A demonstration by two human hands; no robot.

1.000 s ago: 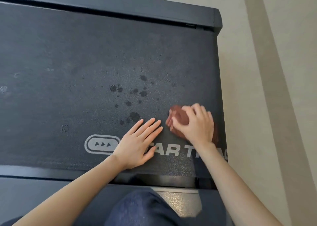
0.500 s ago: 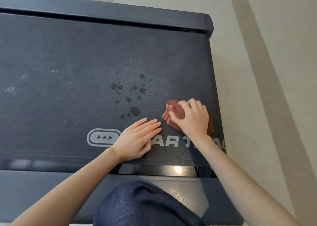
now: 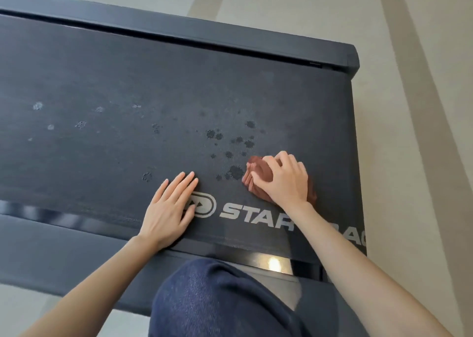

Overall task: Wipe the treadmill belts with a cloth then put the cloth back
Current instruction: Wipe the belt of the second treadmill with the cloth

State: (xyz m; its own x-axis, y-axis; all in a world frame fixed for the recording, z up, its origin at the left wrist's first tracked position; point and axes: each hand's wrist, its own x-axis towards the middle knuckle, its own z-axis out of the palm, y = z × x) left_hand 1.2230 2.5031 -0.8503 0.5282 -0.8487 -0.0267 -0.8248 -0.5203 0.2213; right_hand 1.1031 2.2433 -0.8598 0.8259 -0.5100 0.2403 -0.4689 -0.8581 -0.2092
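1. Just left of the logo (image 3: 256, 215), the left hand (image 3: 167, 208) lies flat, fingers straight, on the belt (image 3: 128, 80).
2. Beyond the logo, the right hand (image 3: 284, 180) clutches the bunched cloth (image 3: 258, 174) against the belt.
3. Farther beyond, dark spots (image 3: 230, 142) sit unwiped: wiping seems early, cloth not yet returned.

My left grip (image 3: 169, 208) lies flat — palm down, fingers straight and close together, thumb out to the side. My right grip (image 3: 284, 183) is curled over the cloth (image 3: 258, 176), fingers bent, knuckles raised. Both forearms (image 3: 358, 272) are bare and reach forward — wrists nearly straight.
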